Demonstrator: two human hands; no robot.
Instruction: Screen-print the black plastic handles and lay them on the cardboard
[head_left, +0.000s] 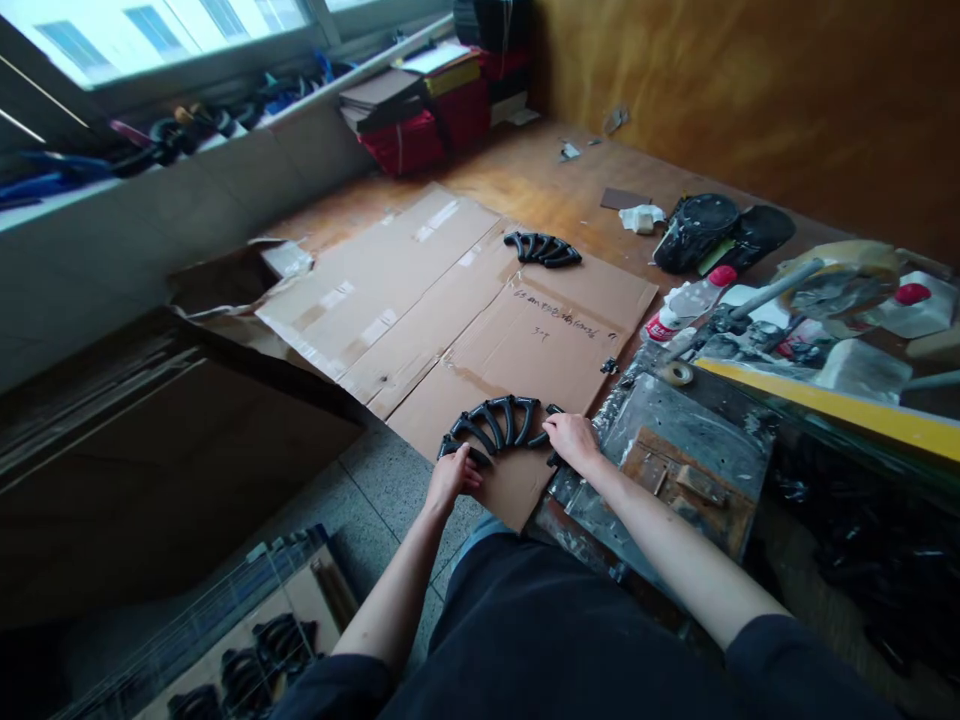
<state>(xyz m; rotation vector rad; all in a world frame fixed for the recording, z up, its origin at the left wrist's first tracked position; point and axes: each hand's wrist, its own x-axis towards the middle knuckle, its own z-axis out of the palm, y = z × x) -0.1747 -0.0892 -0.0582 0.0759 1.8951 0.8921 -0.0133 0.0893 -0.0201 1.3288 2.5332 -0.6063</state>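
Several black curved handles (497, 426) lie in a fan on a flattened cardboard sheet (517, 350) in front of me. At the fan's left end, my left hand (452, 478) has its fingers closed on the outermost handle. On the right end, my right hand (571, 440) grips another black curved handle (553, 459), which is partly hidden by the fingers. Farther back on the cardboard sits a second group of black handles (543, 249), nested side by side. Handwriting is visible on the cardboard between the two groups.
A stained metal machine table (690, 425) adjoins the cardboard on the right, near a plastic bottle (690, 303) and black tubs (701, 225). Red boxes (409, 140) stand at the back. A wire rack (225, 625) with more black parts is low on the left.
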